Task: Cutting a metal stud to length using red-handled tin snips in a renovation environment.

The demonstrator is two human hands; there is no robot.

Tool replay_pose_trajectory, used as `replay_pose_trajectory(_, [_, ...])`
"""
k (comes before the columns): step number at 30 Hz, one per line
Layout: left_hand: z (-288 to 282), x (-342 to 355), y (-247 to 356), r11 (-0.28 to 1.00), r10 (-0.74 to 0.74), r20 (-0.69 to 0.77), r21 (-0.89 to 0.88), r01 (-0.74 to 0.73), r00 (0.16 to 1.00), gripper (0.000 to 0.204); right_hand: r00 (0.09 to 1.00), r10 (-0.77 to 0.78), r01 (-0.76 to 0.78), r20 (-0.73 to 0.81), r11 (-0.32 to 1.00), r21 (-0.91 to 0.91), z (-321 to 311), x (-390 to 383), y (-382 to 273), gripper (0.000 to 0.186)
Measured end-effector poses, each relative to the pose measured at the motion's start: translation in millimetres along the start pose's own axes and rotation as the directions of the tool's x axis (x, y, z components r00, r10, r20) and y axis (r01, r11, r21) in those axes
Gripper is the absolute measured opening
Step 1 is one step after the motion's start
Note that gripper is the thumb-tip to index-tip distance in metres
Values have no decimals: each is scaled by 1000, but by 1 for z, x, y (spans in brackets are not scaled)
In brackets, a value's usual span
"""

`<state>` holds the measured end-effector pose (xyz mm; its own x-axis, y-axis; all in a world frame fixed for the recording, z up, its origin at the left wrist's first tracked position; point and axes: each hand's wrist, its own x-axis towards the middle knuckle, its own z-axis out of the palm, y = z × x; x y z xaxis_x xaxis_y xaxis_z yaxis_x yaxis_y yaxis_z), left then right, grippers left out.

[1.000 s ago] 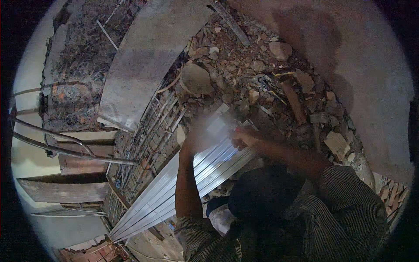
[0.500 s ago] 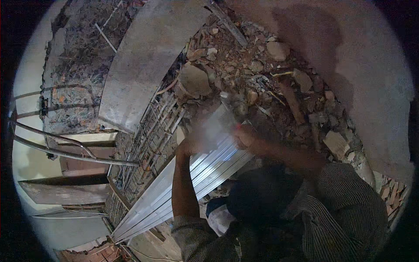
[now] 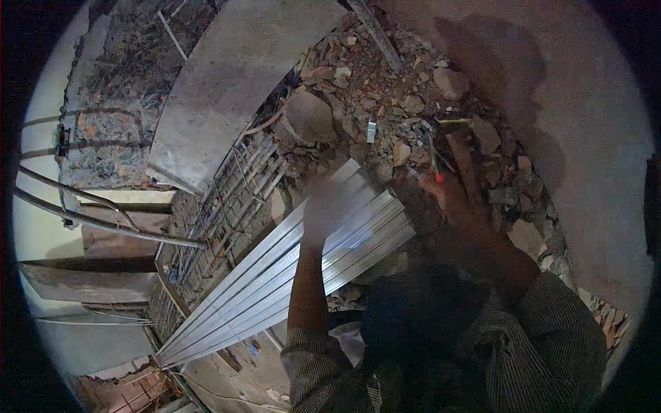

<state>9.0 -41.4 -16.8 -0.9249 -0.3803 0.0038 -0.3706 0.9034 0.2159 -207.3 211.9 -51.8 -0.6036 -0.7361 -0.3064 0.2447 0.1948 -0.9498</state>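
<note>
A bundle of long, shiny metal channels (image 3: 275, 282) runs slantwise from lower left to the middle. My left hand (image 3: 325, 210) is over the upper end of the channels, its fingers smeared by motion. To the right, my right hand (image 3: 451, 196) is closed round red-handled snips (image 3: 438, 177), whose thin metal blades point up and away, apart from the channels. A small bright metal piece (image 3: 372, 131) is over the rubble just beyond the channel ends.
Broken stone and brick rubble (image 3: 413, 103) spreads ahead. Wire reinforcement mesh (image 3: 234, 189) and a large grey slab (image 3: 227, 89) are at the left, with bent metal tubes (image 3: 103, 224) farther out. A plain wall (image 3: 585, 124) rises on the right.
My right hand has moved right with the snips, away from the channels. The small metal piece now shows apart from the channel ends. My left hand has shifted slightly right and up.
</note>
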Motion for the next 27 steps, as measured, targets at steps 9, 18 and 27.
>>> replay_pose_trajectory(9, [-10,20,-8,937,-329,93,159,312,940,65,896,399,-221,197,783,-581,13,-68,32,45])
replay_pose_trajectory(18, [25,32,-42,905,-322,323,-172,390,890,56,769,575,-498,281,813,-300,18,-66,-10,60])
replay_pose_trajectory(27, [14,20,-22,961,-271,129,87,261,954,62,822,469,-351,322,864,-362,-3,-58,23,45])
